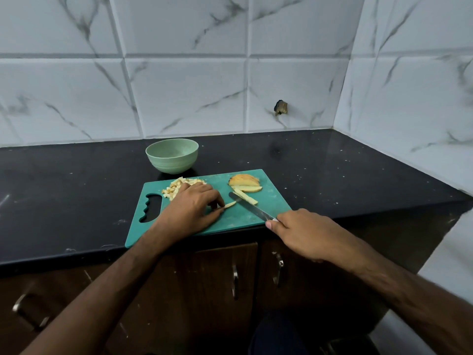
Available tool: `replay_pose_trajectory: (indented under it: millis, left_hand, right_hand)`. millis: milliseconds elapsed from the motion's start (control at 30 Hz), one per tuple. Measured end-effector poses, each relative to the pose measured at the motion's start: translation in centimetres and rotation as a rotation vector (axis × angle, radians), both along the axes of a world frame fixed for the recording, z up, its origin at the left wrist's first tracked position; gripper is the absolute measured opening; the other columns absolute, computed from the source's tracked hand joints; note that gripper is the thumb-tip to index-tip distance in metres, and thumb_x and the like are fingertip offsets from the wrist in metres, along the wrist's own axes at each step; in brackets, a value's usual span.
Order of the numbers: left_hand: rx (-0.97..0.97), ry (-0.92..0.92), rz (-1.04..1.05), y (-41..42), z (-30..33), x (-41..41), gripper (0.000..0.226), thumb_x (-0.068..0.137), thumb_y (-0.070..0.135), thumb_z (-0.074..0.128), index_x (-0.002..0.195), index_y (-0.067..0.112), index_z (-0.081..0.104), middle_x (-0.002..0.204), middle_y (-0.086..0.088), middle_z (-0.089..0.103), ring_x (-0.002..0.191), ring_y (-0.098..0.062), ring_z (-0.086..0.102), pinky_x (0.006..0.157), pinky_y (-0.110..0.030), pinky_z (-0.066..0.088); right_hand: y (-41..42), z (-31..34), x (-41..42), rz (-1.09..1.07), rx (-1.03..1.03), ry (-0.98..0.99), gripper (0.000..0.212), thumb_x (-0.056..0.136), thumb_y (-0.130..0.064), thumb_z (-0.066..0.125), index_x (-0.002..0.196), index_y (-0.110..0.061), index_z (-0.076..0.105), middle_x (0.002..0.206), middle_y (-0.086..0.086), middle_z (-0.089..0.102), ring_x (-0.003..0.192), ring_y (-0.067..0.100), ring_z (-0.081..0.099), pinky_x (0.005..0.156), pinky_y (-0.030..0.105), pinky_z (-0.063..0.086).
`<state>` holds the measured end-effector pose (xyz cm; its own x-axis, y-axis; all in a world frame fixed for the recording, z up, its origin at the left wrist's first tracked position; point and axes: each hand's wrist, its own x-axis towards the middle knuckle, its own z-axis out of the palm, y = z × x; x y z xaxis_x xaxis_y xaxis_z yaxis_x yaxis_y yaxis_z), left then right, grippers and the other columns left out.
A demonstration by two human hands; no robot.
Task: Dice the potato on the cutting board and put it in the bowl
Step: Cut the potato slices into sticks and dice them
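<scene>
Head view showed a thin potato strip (230, 204) lying on the green cutting board (238, 219), its long axis running left to right with a slight tilt up toward the right, and its left end touching the fingertips of the left hand (194, 204). That hand lay palm down on the board, fingers curled lightly so that the tips pinned the strip's near end. The knife (252, 209) came in from the right, its blade slanting up and to the left across the board, the tip just beside the strip's right end, so the blade crossed the strip's axis at an angle rather than squarely; by my judgement the next cut called for the blade to be turned more square to the strip. The right hand (304, 233) was wrapped tight around the knife handle at the board's front right edge. A second strip (246, 196) lay just beyond the blade, and behind it sat a stack of potato slices (245, 184), perhaps three or four, the exact number hard to tell. One pile of diced potato (179, 188) sat at the back left of the board, partly hidden by the left hand, its pieces too many and small to count. One green bowl (172, 156) stood on the black counter (76, 190) just behind the board, with no potato visible in it.
</scene>
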<state>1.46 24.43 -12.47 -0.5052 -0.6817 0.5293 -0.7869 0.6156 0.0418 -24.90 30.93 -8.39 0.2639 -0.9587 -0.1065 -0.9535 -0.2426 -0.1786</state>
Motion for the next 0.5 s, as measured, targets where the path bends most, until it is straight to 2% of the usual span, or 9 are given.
replay_pose_trajectory:
  millis: [200,333,500]
  left_hand:
    - [0.034,0.001,-0.023,-0.1,0.1,0.1,0.009,0.09,0.033,0.07,0.094,0.025,0.073,0.092,0.01,0.064,0.092,-0.011,0.058,0.08,-0.034,0.038]
    - [0.062,0.017,-0.039,0.0,0.1,0.6,0.006,0.091,0.03,0.071,0.096,0.027,0.073,0.093,0.012,0.061,0.095,-0.009,0.056,0.081,-0.034,0.035]
    - [0.084,0.035,-0.036,0.0,0.0,1.0,0.01,0.093,0.028,0.069,0.102,0.027,0.073,0.095,0.012,0.06,0.097,-0.008,0.054,0.083,-0.035,0.036]
  right_hand:
    - [-0.1,-0.2,0.2,0.01,0.016,0.053,0.043,0.108,-0.054,0.03,0.092,-0.023,0.055,0.084,-0.002,0.06,0.072,0.011,0.061,0.06,0.03,0.043]
    - [-0.2,0.4,0.4,0.019,-0.04,0.049,0.041,0.109,-0.052,0.028,0.083,-0.027,0.047,0.081,-0.004,0.055,0.067,0.009,0.053,0.056,0.026,0.038]
    - [0.4,-0.3,1.1,0.034,-0.047,0.04,0.041,0.108,-0.053,0.028,0.084,-0.027,0.049,0.081,-0.004,0.056,0.07,0.01,0.056,0.061,0.03,0.041]
